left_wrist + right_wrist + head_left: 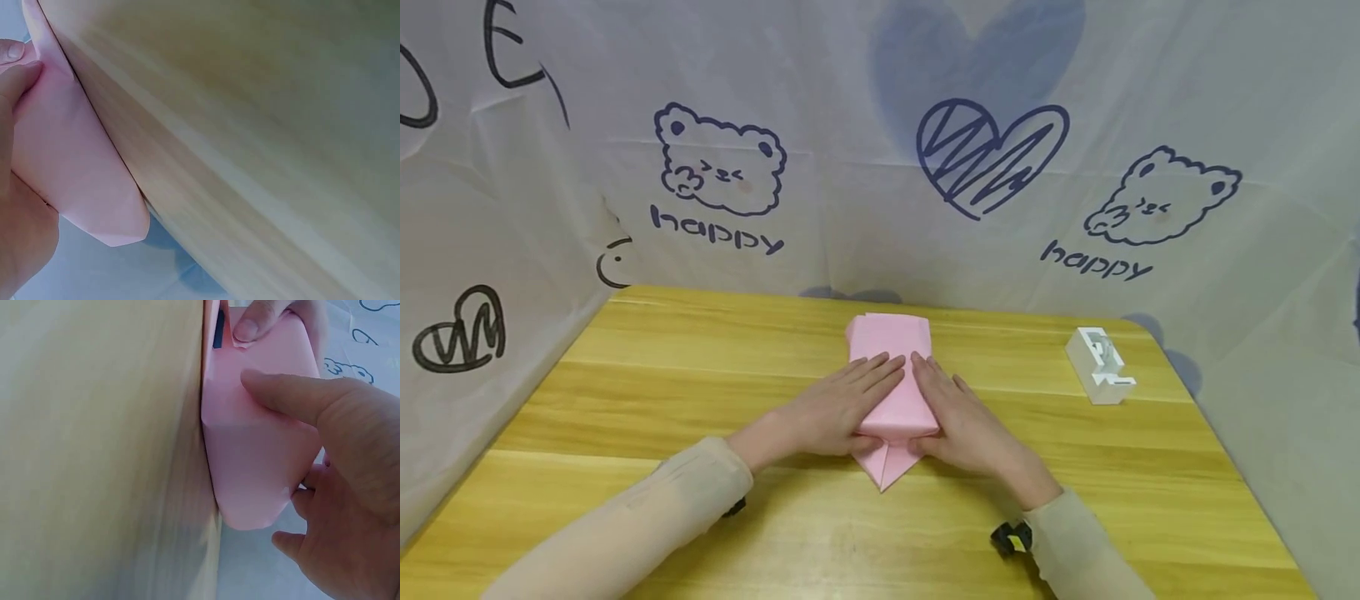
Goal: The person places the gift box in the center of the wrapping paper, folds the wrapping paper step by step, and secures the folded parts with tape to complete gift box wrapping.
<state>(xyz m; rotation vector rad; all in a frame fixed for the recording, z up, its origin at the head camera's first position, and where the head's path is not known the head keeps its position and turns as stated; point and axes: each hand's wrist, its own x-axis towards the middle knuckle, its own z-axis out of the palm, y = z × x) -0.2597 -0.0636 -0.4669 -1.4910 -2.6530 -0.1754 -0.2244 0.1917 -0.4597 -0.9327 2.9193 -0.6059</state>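
Note:
A package wrapped in pink paper (pixel 891 408) lies on the table, its near end folded into a pointed flap (pixel 883 468). My left hand (pixel 838 410) rests on its left side with straight fingers on top and the thumb at the near end. On the right side my right hand (pixel 962 421) lies the same way. In the right wrist view both thumbs press the near end face of the pink package (pixel 259 469), and a small dark strip (pixel 219 329) shows beside the flap. The left wrist view shows the left thumb (pixel 22 81) against the pink paper.
A white tape dispenser (pixel 1097 367) stands at the table's right rear. The wooden table (pixel 700 350) ends at a white cloth backdrop (pixel 850 183) with drawn bears and hearts. A dark wrist strap piece (pixel 1011 539) sits by the right sleeve.

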